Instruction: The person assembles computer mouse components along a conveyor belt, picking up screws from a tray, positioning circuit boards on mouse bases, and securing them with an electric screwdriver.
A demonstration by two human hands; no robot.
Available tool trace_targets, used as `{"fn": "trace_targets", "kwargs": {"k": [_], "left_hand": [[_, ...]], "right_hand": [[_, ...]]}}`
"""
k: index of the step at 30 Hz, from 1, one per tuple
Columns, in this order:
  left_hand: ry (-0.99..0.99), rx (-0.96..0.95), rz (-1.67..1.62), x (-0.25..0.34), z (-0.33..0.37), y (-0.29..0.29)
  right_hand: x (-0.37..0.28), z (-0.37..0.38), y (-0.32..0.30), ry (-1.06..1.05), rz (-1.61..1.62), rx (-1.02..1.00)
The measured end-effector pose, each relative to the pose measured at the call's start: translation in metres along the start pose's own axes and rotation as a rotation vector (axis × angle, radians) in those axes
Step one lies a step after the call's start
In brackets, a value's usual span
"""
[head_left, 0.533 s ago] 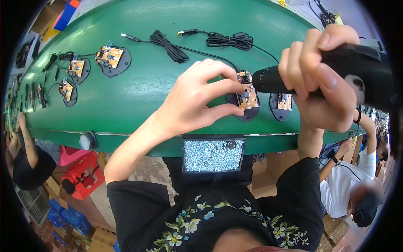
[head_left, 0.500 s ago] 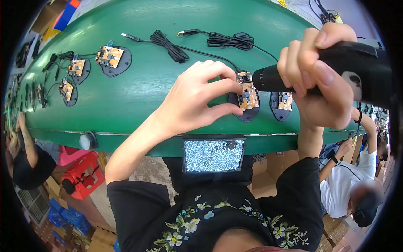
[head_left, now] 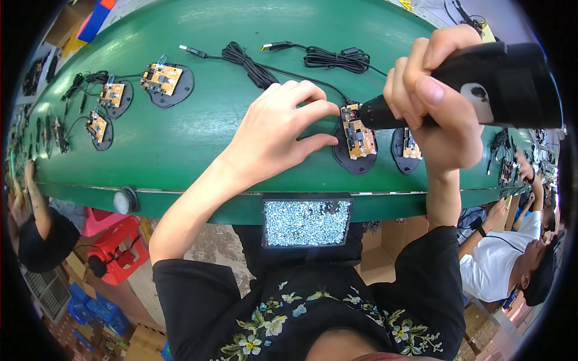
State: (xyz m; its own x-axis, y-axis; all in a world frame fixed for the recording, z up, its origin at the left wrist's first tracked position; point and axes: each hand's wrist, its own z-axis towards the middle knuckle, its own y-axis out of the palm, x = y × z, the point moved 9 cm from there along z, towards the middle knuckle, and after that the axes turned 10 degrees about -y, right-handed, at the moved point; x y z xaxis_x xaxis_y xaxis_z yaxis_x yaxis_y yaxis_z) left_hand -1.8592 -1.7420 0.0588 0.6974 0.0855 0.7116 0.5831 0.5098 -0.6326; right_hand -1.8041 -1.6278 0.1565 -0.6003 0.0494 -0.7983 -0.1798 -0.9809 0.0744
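My right hand (head_left: 436, 105) grips a black electric screwdriver (head_left: 481, 84), whose tip touches the top of an orange circuit board (head_left: 358, 135) seated in a black oval base (head_left: 355, 163). My left hand (head_left: 283, 129) rests on the green conveyor belt (head_left: 198, 132), fingertips against the left edge of that base and board. A second board in a black base (head_left: 408, 147) lies just right of it, partly hidden by my right hand.
A tray of small silver screws (head_left: 307, 221) sits at the belt's near edge. Several more boards on black bases (head_left: 162, 81) lie at far left, with coiled black cables (head_left: 247, 60) behind. Another person in white (head_left: 506, 265) sits at right; a red stool (head_left: 117, 249) stands lower left.
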Motion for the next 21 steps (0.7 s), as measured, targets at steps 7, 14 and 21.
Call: {"fn": "trace_targets", "kwargs": {"k": [7,14,21], "left_hand": [[-0.173,0.108,-0.216,0.046,0.068,-0.057],[-0.430,0.446,0.204,0.096,0.271,-0.145],[-1.223,0.120,0.589,0.052,0.394,-0.129]], "right_hand": [[-0.070,0.045,-0.039,0.159,-0.045,0.154],[-0.255,0.121,-0.151,0.124,0.072,0.197],[-0.443,0.157,-0.293,-0.081,0.027,0.181]]}}
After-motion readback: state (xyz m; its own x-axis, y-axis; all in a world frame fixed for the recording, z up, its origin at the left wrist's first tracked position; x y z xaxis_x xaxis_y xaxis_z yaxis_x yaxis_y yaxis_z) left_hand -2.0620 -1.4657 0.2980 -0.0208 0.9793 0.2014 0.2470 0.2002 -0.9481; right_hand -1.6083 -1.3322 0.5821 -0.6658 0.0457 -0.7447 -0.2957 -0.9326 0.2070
